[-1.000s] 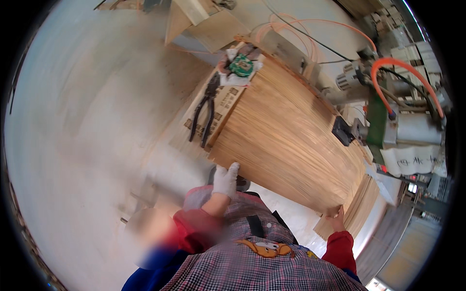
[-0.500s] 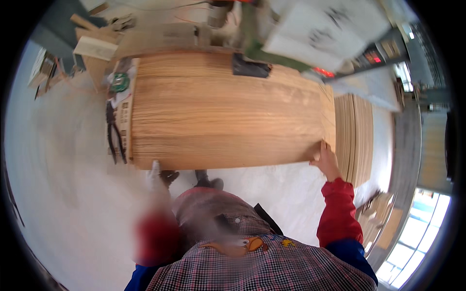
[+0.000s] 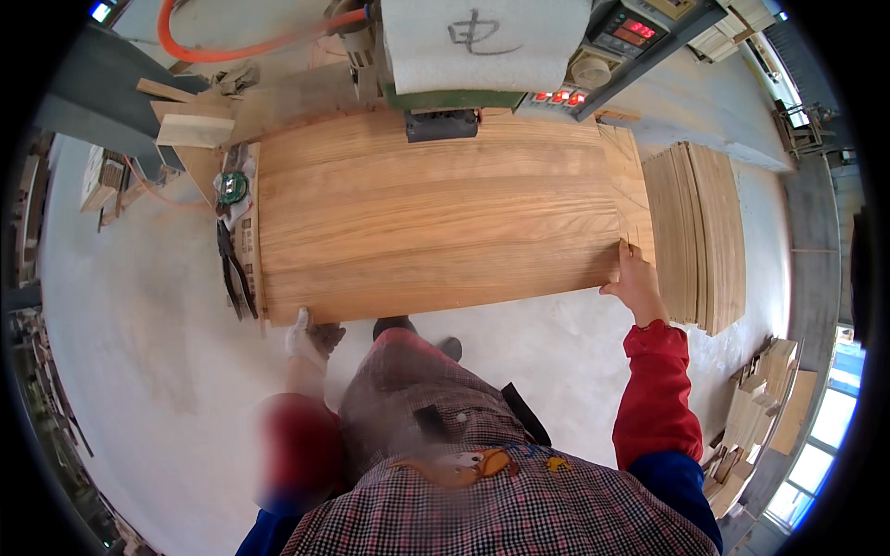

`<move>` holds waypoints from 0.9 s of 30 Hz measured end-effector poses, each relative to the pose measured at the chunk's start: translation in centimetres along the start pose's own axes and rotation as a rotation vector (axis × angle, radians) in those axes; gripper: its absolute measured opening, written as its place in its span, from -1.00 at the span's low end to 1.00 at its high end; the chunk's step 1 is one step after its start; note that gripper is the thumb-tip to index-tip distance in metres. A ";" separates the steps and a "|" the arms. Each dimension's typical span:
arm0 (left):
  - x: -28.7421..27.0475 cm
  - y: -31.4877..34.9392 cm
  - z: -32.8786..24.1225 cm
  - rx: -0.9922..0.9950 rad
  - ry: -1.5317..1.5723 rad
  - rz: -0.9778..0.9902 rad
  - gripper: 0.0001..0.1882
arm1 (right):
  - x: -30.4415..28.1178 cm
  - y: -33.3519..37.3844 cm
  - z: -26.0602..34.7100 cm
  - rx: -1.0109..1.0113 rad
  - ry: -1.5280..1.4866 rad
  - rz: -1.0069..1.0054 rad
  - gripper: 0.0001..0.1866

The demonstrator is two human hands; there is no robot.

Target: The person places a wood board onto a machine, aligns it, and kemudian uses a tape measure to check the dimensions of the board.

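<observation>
Head view: rectangular tan wooden panel [image 3: 436, 218], black block [image 3: 442, 127] at far edge

White-gloved left hand [image 3: 307, 342] clamped on near-left corner; bare right hand [image 3: 638, 283] over near edge at right, can't tell if gripping tbh. Black pliers [image 3: 224, 243] left, stacked brown boards [image 3: 700, 236] right.

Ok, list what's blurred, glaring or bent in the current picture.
Head view: red left sleeve blurred, right hand and wooden panel sharper; head view: lower-right window glares white; head view: straight edges bow near the picture's rim.
</observation>
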State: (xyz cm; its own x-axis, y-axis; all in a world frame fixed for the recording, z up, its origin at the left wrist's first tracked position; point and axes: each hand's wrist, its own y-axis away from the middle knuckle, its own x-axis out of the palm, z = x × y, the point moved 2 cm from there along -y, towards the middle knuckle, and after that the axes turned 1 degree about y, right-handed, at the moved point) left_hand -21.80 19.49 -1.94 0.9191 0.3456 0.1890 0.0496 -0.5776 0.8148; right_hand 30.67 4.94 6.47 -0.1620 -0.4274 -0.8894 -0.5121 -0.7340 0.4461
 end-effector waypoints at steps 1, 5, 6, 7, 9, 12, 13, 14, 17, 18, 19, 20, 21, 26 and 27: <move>0.2 0.1 0.0 0.003 -0.004 -0.001 -0.57 | 0.1 -0.1 -0.2 -0.001 0.000 -0.004 0.08; 0.6 0.3 0.4 -0.007 0.052 0.023 -0.54 | 0.0 0.0 -0.2 0.010 0.048 -0.004 0.10; 1.0 0.2 0.4 -0.020 0.048 0.043 -0.54 | 0.5 -0.2 -0.4 -0.001 0.064 -0.018 0.11; 1.4 0.2 0.4 -0.034 0.044 0.062 -0.54 | 0.8 -0.2 -0.7 -0.012 0.081 -0.031 0.12; -2.8 -3.2 1.8 0.117 -0.071 0.154 -0.53 | 0.5 -0.3 -0.6 -0.028 0.064 -0.049 0.13; -6.2 -6.7 3.4 0.215 -0.132 0.182 -0.54 | 0.1 -0.5 -0.1 -0.033 0.068 -0.038 0.14; -5.4 -5.9 3.1 0.166 -0.107 0.158 -0.54 | 0.1 -0.5 0.0 -0.031 0.072 -0.028 0.14; -1.2 -2.7 1.8 0.069 -0.084 0.135 -0.54 | 0.5 -0.3 -0.7 -0.008 0.074 -0.017 0.14; 1.0 0.3 0.9 -0.001 0.010 -0.011 -0.55 | 0.2 -0.5 -0.2 -0.030 0.062 -0.015 0.13; 0.7 0.3 0.8 -0.001 0.040 -0.061 -0.55 | -0.2 -0.4 0.0 -0.029 0.056 -0.017 0.12; 0.4 0.2 0.8 -0.014 0.049 -0.035 -0.56 | -0.3 -0.3 0.1 -0.027 0.050 -0.019 0.12; 0.4 0.3 0.6 0.000 0.053 -0.030 -0.57 | -0.3 -0.4 0.1 -0.033 0.045 -0.021 0.11; 0.5 0.4 0.6 0.014 0.056 -0.025 -0.58 | -0.2 -0.4 0.1 -0.039 0.039 -0.024 0.11; 0.8 0.7 0.6 0.049 0.053 0.008 -0.63 | 0.0 -0.5 -0.1 -0.052 0.028 -0.045 0.10; 0.7 0.6 0.7 0.055 0.054 0.003 -0.64 | 0.0 -0.5 0.0 -0.052 0.027 -0.055 0.09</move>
State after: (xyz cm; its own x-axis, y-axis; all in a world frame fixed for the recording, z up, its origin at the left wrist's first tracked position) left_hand -20.89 18.86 -1.70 0.8968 0.3827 0.2222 0.0697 -0.6179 0.7831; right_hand 30.88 5.29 6.27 -0.1120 -0.3991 -0.9100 -0.4749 -0.7830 0.4018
